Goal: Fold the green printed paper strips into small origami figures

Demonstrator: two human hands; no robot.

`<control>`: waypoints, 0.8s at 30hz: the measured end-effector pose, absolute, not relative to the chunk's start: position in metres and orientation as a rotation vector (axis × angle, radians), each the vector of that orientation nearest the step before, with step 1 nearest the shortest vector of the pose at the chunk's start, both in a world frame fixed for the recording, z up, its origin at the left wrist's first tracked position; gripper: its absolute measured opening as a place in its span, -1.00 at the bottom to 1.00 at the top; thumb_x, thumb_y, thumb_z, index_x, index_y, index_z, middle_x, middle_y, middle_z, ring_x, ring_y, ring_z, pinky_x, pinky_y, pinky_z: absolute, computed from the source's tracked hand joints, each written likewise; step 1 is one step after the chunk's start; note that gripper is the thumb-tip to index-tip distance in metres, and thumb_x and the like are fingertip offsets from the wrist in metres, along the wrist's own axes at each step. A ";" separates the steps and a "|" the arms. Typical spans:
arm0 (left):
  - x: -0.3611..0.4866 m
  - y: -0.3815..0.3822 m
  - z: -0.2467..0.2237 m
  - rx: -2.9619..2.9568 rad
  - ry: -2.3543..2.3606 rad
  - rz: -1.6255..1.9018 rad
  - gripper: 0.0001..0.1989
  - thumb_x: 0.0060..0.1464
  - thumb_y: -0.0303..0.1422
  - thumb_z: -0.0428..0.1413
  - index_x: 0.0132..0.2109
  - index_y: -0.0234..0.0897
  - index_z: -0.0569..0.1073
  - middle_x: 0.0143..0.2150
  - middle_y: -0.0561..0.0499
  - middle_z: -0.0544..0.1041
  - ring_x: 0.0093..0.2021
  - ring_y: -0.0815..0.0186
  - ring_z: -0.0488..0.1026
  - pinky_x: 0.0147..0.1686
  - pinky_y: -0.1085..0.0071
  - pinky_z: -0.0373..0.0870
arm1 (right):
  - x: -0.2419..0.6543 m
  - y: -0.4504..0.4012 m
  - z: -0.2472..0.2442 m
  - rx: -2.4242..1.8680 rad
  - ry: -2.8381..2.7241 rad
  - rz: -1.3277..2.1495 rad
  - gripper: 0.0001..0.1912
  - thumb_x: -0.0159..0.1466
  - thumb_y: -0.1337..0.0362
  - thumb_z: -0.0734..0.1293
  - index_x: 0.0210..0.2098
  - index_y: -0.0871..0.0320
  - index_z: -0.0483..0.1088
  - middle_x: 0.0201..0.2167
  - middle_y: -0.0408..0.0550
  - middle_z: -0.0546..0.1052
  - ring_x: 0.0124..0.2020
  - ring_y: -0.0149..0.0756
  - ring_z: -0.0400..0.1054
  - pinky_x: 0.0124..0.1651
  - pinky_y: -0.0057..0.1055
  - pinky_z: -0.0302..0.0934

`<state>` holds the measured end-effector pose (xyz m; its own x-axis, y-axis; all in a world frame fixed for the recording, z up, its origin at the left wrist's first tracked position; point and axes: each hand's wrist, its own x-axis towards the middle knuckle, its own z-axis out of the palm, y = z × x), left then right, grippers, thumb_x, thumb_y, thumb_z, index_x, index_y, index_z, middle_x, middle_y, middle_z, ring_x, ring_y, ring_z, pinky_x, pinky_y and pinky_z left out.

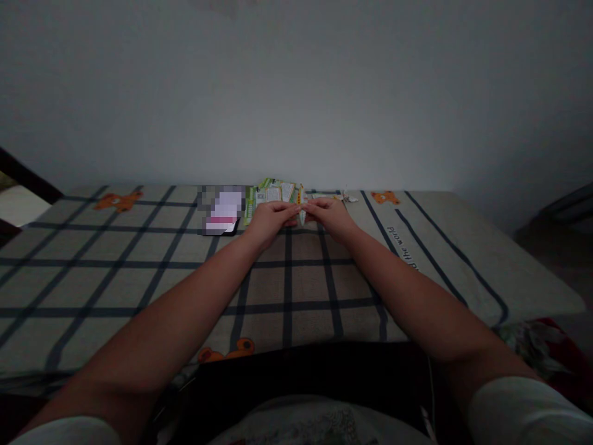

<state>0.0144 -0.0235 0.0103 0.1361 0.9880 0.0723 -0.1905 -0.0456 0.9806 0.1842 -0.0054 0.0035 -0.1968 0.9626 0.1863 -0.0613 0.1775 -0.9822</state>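
Packet (302,217), bench (278,287) 12 o'clock | left hand (267,224), right hand (334,216): narrow pinches, probably steadying opposite edges | green packets (273,193): its 10 o'clock, seemingly within reach | phone (226,207): its 9 o'clock, lying screen-up, likely for viewing

Checked cloth (306,290) beneath green packets (273,191)

A table draped in a checked cloth (152,266) printed with orange teddy bears (118,201) stands against a plain, scuffed wall (296,93) in what looks like a room of a home. A phone (225,210) lies near the wall, and red floral fabric (546,352) shows at the table's right end.
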 end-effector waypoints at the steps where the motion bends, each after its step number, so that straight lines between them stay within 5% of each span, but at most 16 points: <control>1: 0.014 -0.023 0.010 1.169 0.936 1.241 -0.54 -0.39 -0.11 0.48 -0.35 -0.33 0.63 -0.26 -0.09 0.63 -0.31 0.35 0.50 -0.27 0.39 0.49 | 0.184 -0.006 0.004 -0.928 -1.404 1.237 -0.61 -0.06 -0.04 0.56 -0.45 0.15 0.55 -0.47 -0.11 0.56 -0.43 -0.38 0.39 -0.23 -0.34 0.39; 24: 0.008 -0.017 0.008 1.092 0.882 1.145 -0.61 -0.34 -0.30 0.49 -0.40 -0.32 0.49 -0.32 0.01 0.58 -0.29 0.40 0.54 -0.19 0.43 0.50 | 0.187 -0.006 0.003 -0.967 -1.550 1.190 -0.58 -0.03 -0.08 0.53 -0.42 0.15 0.58 -0.46 -0.11 0.57 -0.43 -0.37 0.36 -0.30 -0.40 0.30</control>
